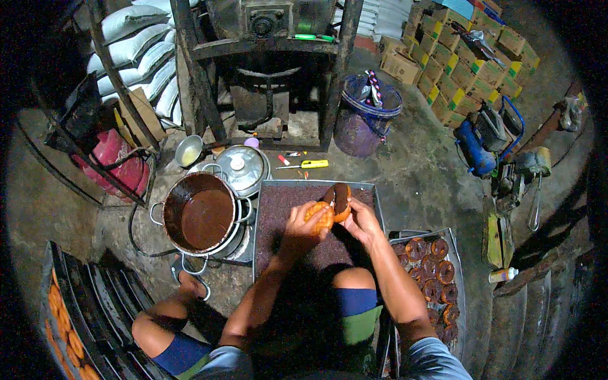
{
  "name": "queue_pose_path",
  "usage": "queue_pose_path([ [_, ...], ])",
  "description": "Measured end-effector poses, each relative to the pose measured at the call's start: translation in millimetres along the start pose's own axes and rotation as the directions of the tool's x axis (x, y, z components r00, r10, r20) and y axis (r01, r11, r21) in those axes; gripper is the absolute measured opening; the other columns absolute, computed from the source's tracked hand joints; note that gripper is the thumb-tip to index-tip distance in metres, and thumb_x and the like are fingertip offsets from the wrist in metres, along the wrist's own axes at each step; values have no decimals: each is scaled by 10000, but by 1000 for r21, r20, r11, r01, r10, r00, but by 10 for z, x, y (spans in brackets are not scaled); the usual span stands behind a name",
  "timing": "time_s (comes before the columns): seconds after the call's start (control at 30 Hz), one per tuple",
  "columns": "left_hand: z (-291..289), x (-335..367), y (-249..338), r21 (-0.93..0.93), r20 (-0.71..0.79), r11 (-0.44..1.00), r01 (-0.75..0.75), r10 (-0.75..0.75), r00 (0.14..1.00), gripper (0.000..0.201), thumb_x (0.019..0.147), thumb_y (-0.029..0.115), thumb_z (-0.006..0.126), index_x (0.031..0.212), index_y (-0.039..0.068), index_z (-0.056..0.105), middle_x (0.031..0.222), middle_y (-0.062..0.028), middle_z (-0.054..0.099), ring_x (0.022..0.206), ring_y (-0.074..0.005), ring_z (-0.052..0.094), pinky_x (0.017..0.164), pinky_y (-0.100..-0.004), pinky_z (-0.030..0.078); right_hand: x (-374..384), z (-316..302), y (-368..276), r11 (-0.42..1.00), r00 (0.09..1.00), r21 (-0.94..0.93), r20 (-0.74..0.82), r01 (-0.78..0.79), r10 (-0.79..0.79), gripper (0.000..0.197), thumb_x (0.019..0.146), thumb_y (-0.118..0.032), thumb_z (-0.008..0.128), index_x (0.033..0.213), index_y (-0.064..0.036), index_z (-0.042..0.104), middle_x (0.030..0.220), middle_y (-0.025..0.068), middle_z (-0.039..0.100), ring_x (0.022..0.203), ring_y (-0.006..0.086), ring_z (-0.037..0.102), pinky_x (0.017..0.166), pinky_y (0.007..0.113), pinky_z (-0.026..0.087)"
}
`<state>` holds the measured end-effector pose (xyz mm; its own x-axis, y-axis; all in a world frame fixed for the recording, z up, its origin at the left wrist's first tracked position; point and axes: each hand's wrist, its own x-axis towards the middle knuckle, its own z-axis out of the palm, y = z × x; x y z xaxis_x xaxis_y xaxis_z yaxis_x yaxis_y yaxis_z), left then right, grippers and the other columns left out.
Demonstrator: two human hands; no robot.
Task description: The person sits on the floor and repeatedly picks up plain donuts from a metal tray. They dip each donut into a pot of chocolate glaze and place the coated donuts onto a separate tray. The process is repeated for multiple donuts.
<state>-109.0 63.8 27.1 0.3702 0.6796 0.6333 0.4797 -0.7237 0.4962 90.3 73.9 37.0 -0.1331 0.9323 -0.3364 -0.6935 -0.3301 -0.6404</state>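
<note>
Over a wide metal tray (258, 253) filled with dark brown sprinkles, I hold two doughnuts close together. My left hand (300, 223) is closed on a golden doughnut (321, 218), its plain fried side toward me. My right hand (363, 223) grips another doughnut (341, 197) at its edge; dark chocolate covers one face of it, and its side is golden. The two doughnuts appear to touch, though my fingers hide part of the contact. Left of the tray stands a two-handled pot (208, 216) of melted chocolate.
Chocolate-coated doughnuts fill a tray (462, 297) at my right. Plain doughnuts (62, 310) lie on a rack at far left. Beyond the tray are a lidded pot (239, 168), a yellow-handled screwdriver (313, 164) and a purple bucket (364, 130). A hose (134, 237) runs beside the chocolate pot.
</note>
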Motion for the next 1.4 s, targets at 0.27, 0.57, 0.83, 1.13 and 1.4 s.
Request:
queue_pose_path([
  [0.27,639,-582,-666,-342,518,876,341,-127,846,490,708,183,716,1164,111,550,1155,-116,551,1006,-332,550,840,-443,482,336,-501,170,995,992,-49,-91,84,-88,220,947,-104,492,1130,8,539,1147,148,613,993,250,630,877,398,519],
  [0.57,799,-1029,-931,-463,-14,773,435,-497,868,355,848,247,651,1138,73,547,1127,-145,581,1032,-353,557,910,-485,433,644,-1096,882,-561,707,-736,621,379,-338,231,801,-49,593,1017,-8,664,1182,197,588,1199,371,501,1032,456,402],
  [0.83,558,-908,-586,491,299,867,-91,-69,952,275,866,174,526,1103,62,610,1156,-138,566,1165,-323,476,975,-433,401,450,-1220,585,71,820,-970,155,231,-552,165,842,-134,646,945,-24,711,1086,120,659,985,263,644,881,368,501],
  [1.13,892,-977,-679,-41,313,926,375,-344,885,290,909,166,496,1099,-1,637,1100,-203,599,1052,-372,560,901,-436,448,-1479,-2112,376,925,902,61,-253,375,-349,322,932,-149,563,1224,-32,495,1119,132,610,987,283,634,837,442,544],
  [1.4,630,-886,-398,317,296,878,359,-451,842,366,711,109,730,1058,21,650,961,-209,652,946,-365,607,805,-448,494,-4145,-2690,322,839,498,-104,-763,535,-412,273,901,-115,542,1168,-63,546,884,39,575,833,194,630,733,406,588],
])
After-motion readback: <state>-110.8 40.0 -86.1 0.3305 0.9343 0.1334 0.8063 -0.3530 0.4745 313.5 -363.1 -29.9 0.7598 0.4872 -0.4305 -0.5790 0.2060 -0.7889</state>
